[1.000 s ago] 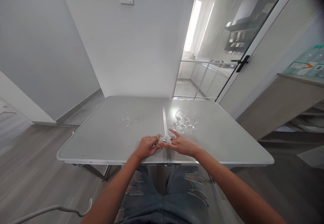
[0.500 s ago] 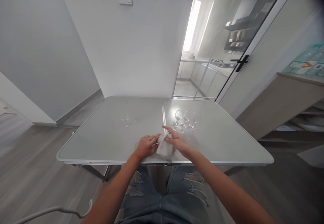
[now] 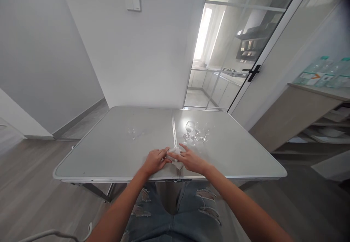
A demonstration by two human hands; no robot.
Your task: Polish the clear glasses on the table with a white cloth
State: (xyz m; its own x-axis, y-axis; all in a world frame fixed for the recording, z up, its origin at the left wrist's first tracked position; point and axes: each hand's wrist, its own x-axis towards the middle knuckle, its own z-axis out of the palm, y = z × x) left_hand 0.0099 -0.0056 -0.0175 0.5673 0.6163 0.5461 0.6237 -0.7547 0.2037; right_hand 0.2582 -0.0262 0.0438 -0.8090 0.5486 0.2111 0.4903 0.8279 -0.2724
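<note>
Just above the near table edge, my left hand [image 3: 156, 161] is closed, thumb and fingers pinching what looks like a clear wine glass, mostly hidden by fingers and cloth. My right hand [image 3: 190, 159] presses a crumpled white cloth [image 3: 177, 163] around it, fingers pointing left. Beyond the right hand, several clear stemmed glasses stand upright in a group; the nearest wine glass [image 3: 189, 127] has a round bowl. Another clear glass [image 3: 133, 133] is on the left half of the table, its outline faint.
The grey folding table [image 3: 95, 151] has a metal rim and a centre seam. A wall backs it, with a glass-paned door [image 3: 216, 52] at the right. Water bottles [image 3: 314, 72] stand on a wooden shelf unit [image 3: 287, 114]. A white cable [image 3: 54, 232] shows at lower left.
The right hand has shifted over the cloth, its fingers now lying further left across it. The cloth is bunched more tightly and hangs less. The camera view has turned slightly right.
</note>
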